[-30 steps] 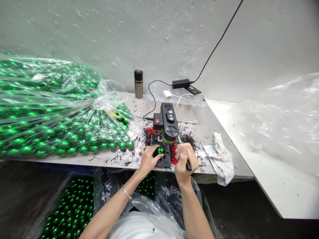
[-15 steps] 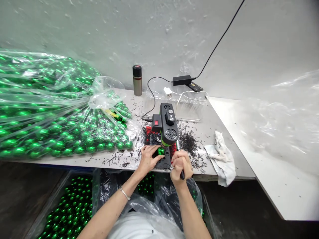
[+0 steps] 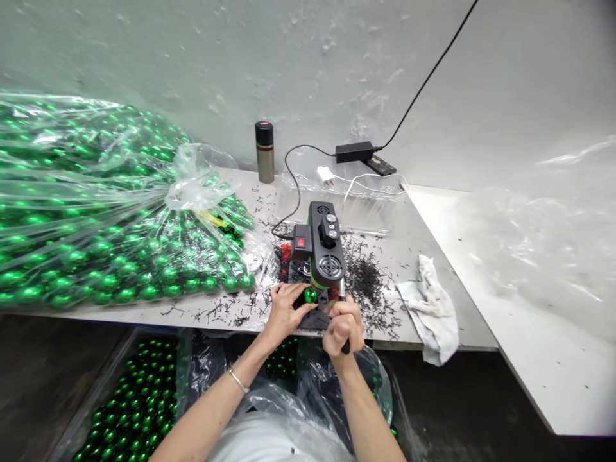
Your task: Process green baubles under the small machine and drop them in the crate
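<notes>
Thumb and fingers of my left hand close around a shiny green ball on the black base under a small bench drill press. The press's head hides the top of the contact with the ball. Wrapped in a fist, my right hand grips the press's lever handle, whose black end sticks out below the fingers. Red patches show beside the base, and dark shavings lie around it.
A large clear bag of green balls covers the table's left. Behind stand a bottle, a power adapter and a clear plastic tray. A white cloth hangs over the front edge. Green balls fill a container below.
My right hand has shifted slightly left and down with the lever handle. My left hand still holds the green ball in the same spot. The view has shifted slightly.
</notes>
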A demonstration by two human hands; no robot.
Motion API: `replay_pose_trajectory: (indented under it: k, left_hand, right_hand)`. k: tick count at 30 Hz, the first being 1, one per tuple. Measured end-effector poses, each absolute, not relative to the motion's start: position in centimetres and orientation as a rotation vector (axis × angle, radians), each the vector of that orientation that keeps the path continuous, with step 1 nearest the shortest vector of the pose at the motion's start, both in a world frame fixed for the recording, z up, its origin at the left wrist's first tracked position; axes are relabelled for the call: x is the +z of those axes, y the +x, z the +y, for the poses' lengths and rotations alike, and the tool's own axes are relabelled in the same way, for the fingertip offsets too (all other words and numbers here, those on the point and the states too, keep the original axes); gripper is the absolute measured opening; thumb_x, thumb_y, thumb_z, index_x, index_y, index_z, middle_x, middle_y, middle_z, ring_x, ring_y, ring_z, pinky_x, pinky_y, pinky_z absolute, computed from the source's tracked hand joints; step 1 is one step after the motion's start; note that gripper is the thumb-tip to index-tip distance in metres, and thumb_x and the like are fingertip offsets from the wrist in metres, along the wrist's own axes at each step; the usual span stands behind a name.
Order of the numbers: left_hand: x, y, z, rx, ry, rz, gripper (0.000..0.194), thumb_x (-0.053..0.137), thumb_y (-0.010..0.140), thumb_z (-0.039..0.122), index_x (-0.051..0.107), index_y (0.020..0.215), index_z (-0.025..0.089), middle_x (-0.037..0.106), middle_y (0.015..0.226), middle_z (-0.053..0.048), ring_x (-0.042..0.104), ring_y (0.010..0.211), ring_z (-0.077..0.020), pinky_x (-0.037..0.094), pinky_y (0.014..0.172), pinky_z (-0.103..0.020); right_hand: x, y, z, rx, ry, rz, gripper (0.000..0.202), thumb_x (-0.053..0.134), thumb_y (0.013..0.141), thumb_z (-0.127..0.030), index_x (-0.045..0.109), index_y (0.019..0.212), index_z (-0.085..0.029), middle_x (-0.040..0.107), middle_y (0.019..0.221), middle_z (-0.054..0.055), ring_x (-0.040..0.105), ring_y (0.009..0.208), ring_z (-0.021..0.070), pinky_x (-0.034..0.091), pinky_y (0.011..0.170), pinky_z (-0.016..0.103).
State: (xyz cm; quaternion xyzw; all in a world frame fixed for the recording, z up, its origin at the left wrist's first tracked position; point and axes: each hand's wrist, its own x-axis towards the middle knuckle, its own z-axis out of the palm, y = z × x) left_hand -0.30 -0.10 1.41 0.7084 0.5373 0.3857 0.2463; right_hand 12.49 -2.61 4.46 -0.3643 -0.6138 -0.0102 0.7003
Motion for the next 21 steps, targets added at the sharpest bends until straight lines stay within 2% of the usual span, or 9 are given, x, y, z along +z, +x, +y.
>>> replay_pose_trajectory:
  k: [5,11,14,17,21]
  left_hand:
    - [1.4,-0.3,0.0,1.047,1.949,1.473,0.031,0.075,0.085,0.035,0.072,0.114,0.024,0.075,0.115,-0.009,0.064,0.110,-0.0292,0.037,0.108,-0.054]
    - [1.3,-0.4,0.0,1.065,1.950,1.437,0.031,0.074,0.086,0.032,0.071,0.116,0.022,0.075,0.117,-0.009,0.065,0.111,-0.0283,0.035,0.110,-0.054]
    - [1.1,-0.3,0.2,1.073,1.935,1.440,0.031,0.076,0.084,0.032,0.072,0.114,0.022,0.075,0.118,-0.009,0.064,0.112,-0.0284,0.035,0.110,-0.054]
    - [1.0,-0.2,0.5,1.117,1.890,1.440,0.031,0.078,0.081,0.032,0.073,0.111,0.022,0.076,0.114,-0.009,0.065,0.109,-0.0284,0.038,0.108,-0.052]
    - [1.5,-1.0,-0.5,1.243,1.779,1.426,0.031,0.075,0.083,0.035,0.073,0.111,0.022,0.076,0.107,-0.009,0.067,0.103,-0.0272,0.048,0.099,-0.047]
  right_hand:
    - [4.1,12.8,-2.7,-0.015,-0.838,-1.394,0.036,0.033,0.101,-0.025,0.043,0.068,-0.021,0.051,0.072,-0.003,0.058,0.062,0.0108,0.053,0.088,0.042]
    - [4.6,13.5,-2.6,-0.091,-0.814,-1.570,0.032,0.034,0.100,-0.023,0.044,0.070,-0.022,0.052,0.073,-0.002,0.057,0.065,0.0117,0.053,0.078,0.037]
    - [6.6,13.4,-2.8,-0.069,-0.829,-1.542,0.033,0.034,0.100,-0.021,0.042,0.068,-0.022,0.050,0.069,-0.002,0.051,0.062,0.0118,0.049,0.068,0.033]
    - [9.9,13.0,-3.1,0.037,-0.878,-1.451,0.034,0.037,0.099,-0.016,0.040,0.065,-0.022,0.047,0.065,-0.002,0.048,0.059,0.0115,0.039,0.057,0.028]
    - [14.2,12.6,-3.2,0.201,-0.978,-1.375,0.036,0.043,0.099,-0.017,0.040,0.064,-0.021,0.045,0.064,-0.003,0.049,0.062,0.0112,0.037,0.060,0.028]
